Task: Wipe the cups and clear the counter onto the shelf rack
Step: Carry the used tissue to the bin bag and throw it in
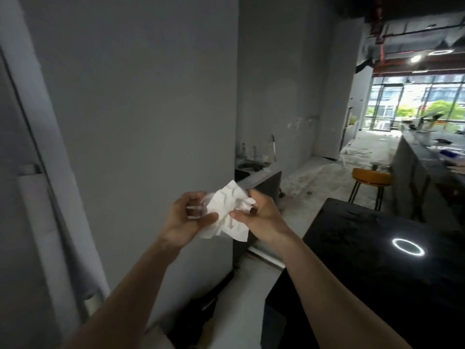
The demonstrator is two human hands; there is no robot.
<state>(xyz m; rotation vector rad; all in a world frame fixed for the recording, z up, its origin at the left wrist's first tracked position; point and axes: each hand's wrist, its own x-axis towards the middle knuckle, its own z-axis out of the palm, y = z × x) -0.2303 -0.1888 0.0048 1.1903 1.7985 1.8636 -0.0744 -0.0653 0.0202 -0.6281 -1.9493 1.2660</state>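
Note:
My left hand [187, 220] is wrapped around a small clear glass cup [197, 206], held on its side in mid-air in front of a grey wall. A crumpled white paper towel [230, 210] is pressed against the cup's mouth, and my right hand [259, 214] grips that towel. Most of the cup is hidden by my fingers and the towel. The shelf rack is not in view.
A glossy black counter [377, 248] lies at the lower right, reflecting a ring light. A small sink counter [254, 172] with bottles sits behind my hands. An orange stool [371, 176] and a long grey counter [417, 167] stand farther right.

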